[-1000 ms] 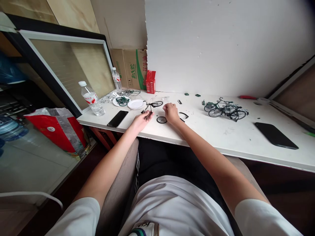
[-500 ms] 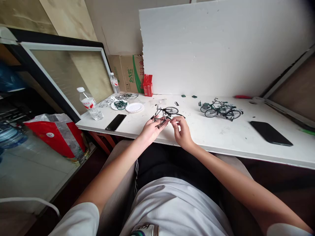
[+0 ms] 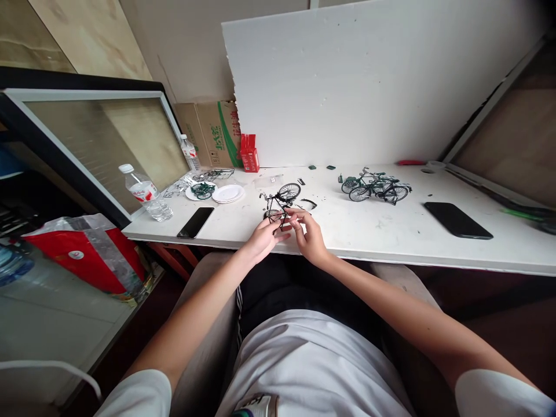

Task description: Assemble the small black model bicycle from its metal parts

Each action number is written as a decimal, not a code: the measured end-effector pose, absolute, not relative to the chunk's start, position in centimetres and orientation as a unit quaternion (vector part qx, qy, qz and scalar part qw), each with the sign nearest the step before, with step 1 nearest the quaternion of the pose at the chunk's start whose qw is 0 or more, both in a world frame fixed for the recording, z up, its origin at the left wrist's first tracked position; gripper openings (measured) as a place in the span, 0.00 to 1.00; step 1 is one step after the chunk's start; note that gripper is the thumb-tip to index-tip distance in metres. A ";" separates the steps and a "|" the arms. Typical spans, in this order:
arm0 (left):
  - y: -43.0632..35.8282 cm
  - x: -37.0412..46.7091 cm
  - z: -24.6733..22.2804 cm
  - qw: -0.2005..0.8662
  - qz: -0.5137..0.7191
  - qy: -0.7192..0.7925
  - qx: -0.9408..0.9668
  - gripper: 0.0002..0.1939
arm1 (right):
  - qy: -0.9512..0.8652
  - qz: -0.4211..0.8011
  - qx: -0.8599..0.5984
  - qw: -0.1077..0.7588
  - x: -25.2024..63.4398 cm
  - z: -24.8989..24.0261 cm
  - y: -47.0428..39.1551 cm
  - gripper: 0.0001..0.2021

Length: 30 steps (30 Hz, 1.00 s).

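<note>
A black model bicycle (image 3: 278, 204) is tilted above the white table near its front edge, one spoked wheel toward the back. My left hand (image 3: 264, 237) grips its lower part, with some fingers stretched out beneath the frame. From the right, my right hand (image 3: 307, 233) reaches to the bicycle's near side, thumb and index finger pressed together; anything between them is too small to make out. A curved black part (image 3: 309, 204) lies just behind my right hand. Finished-looking model bicycles (image 3: 377, 186) stand close together to the right.
Two phones (image 3: 195, 222) (image 3: 457, 220) lie on the table (image 3: 369, 231). Water bottles (image 3: 148, 194), plates (image 3: 228, 194), green parts (image 3: 202, 190), a red box (image 3: 249, 153) and a carton (image 3: 212, 133) are at the left. A white board (image 3: 347, 87) stands behind.
The bicycle has turned in my left hand, its wheel now angled more upward. Both hands have shifted slightly left in the picture and sit closer together. The whole view has swung a little to the right.
</note>
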<state>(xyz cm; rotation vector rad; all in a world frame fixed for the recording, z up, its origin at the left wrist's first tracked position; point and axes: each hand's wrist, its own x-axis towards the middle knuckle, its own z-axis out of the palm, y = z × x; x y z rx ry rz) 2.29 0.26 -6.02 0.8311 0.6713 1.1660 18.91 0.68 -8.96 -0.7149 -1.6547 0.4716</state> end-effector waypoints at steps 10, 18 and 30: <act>1.2 1.2 -7.3 0.731 0.449 0.296 0.419 0.14 | -0.719 0.200 -0.322 0.583 20.0 -9.3 2.4 0.10; 2.2 0.7 -8.0 0.741 0.477 0.296 0.368 0.10 | -0.712 0.189 -0.376 0.562 20.3 -9.7 3.2 0.14; 2.6 0.6 -8.8 0.743 0.489 0.276 0.364 0.12 | -0.754 0.227 -0.345 0.510 20.2 -9.9 3.2 0.16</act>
